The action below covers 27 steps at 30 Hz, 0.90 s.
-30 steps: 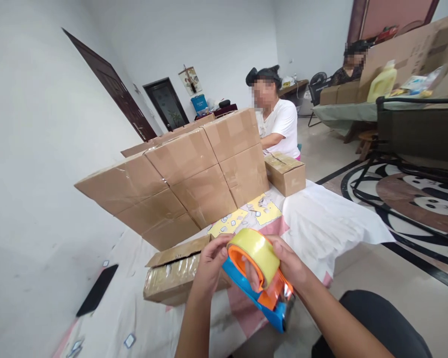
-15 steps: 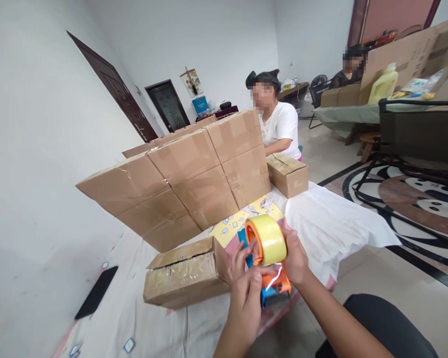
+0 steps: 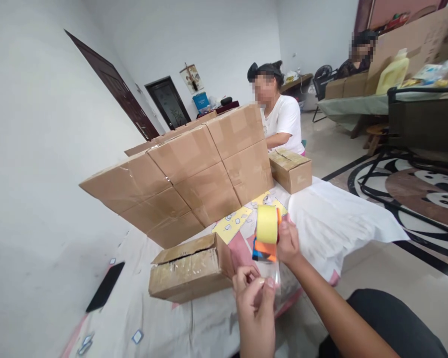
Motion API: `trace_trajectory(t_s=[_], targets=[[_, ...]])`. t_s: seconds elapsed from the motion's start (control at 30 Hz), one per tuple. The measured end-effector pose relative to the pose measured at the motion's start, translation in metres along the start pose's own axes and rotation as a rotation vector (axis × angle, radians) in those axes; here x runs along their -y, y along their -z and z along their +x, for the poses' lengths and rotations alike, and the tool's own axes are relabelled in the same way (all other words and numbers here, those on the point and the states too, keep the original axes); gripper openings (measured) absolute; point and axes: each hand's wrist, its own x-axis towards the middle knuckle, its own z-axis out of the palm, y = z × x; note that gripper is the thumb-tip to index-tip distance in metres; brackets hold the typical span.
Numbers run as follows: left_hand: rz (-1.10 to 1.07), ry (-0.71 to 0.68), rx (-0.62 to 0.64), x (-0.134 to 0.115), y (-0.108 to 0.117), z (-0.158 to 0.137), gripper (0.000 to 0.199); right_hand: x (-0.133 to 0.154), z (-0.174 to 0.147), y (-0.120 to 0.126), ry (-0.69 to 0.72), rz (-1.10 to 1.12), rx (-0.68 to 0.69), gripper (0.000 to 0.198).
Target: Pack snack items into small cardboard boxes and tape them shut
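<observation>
My right hand point(image 3: 289, 241) is closed around a tape dispenser point(image 3: 265, 248), orange and blue, loaded with a yellow roll of tape point(image 3: 267, 223). A clear strip of tape point(image 3: 273, 272) hangs from the dispenser's lower end. Its free end is pinched between the thumb and fingers of my left hand point(image 3: 254, 298), below the dispenser. Left of my hands lies a cardboard box point(image 3: 190, 276), its top flaps not quite meeting and old tape on its surface. Neither hand touches this box.
Stacked cardboard boxes point(image 3: 205, 186) form a wall across the cloth-covered table point(image 3: 321, 219). A smaller box point(image 3: 291, 171) stands at its right end, near a person in a white shirt point(image 3: 287, 119). A black phone-like slab point(image 3: 105, 287) lies at left. Another person point(image 3: 358, 62) sits farther back.
My left hand has moved down, away from the dispenser, drawing out a strip of tape. My right hand has turned the dispenser so the roll's yellow face points toward me.
</observation>
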Motion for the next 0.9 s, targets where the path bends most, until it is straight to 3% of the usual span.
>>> trace_trajectory(t_s=[0.1, 0.37, 0.53, 0.73, 0.83, 0.9], targets=[[-0.029, 0.043, 0.082, -0.003, 0.003, -0.009, 0.049, 0.001, 0.005, 0.0, -0.185, 0.002, -0.187, 0.063], [0.061, 0.105, 0.157, 0.004, 0.01, -0.02, 0.043, -0.007, 0.025, -0.006, -0.426, 0.123, -0.396, 0.057], [0.128, 0.118, 0.151, 0.011, 0.013, -0.028, 0.041, -0.018, 0.025, -0.002, -0.471, 0.165, -0.342, 0.053], [0.167, 0.17, 0.172, 0.029, 0.017, -0.032, 0.038, -0.03, 0.034, 0.004, -0.53, 0.202, -0.405, 0.049], [0.269, 0.087, 0.153, 0.037, 0.017, -0.033, 0.035, -0.024, 0.037, 0.003, -0.582, 0.238, -0.404, 0.047], [0.386, -0.035, 0.13, 0.042, 0.018, -0.039, 0.031, -0.011, 0.032, 0.001, -0.655, 0.326, -0.236, 0.05]])
